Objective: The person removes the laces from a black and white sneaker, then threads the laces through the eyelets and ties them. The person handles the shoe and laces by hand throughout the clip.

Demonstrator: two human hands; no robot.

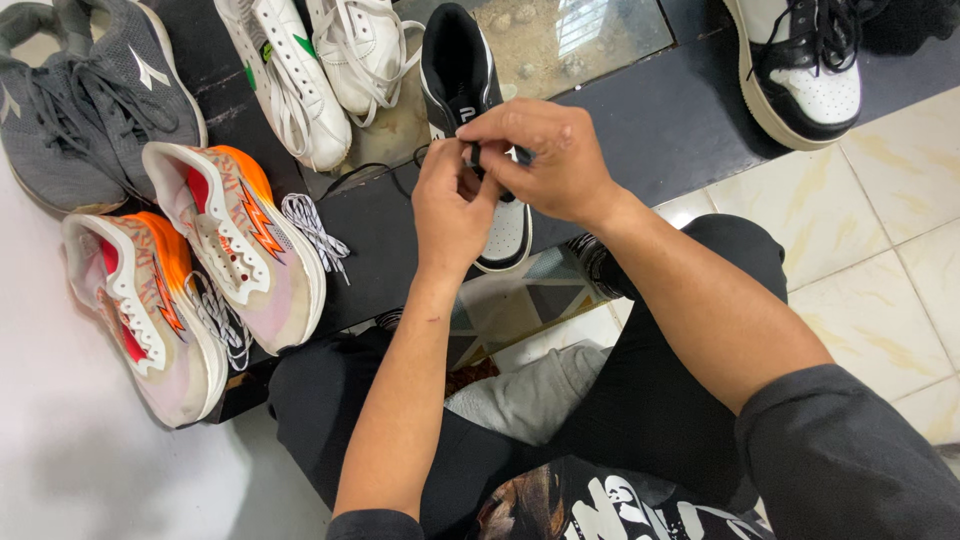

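Observation:
A black and white sneaker [462, 70] lies on the dark table [640, 130], toe toward me. Both hands work over its middle. My left hand [450, 205] pinches a black lace [375, 172] that trails off to the left across the tabletop. My right hand [550, 160] is closed on the lace end just above the shoe's eyelets, fingertips meeting the left hand's. The shoe's lacing area is hidden under my fingers.
Left of it stand a pair of orange and white running shoes [235, 235] with loose speckled laces [315, 230], grey sneakers [95, 95] and white sneakers [310, 70]. Another black and white sneaker [805, 70] sits at the far right. Tiled floor [880, 220] lies right.

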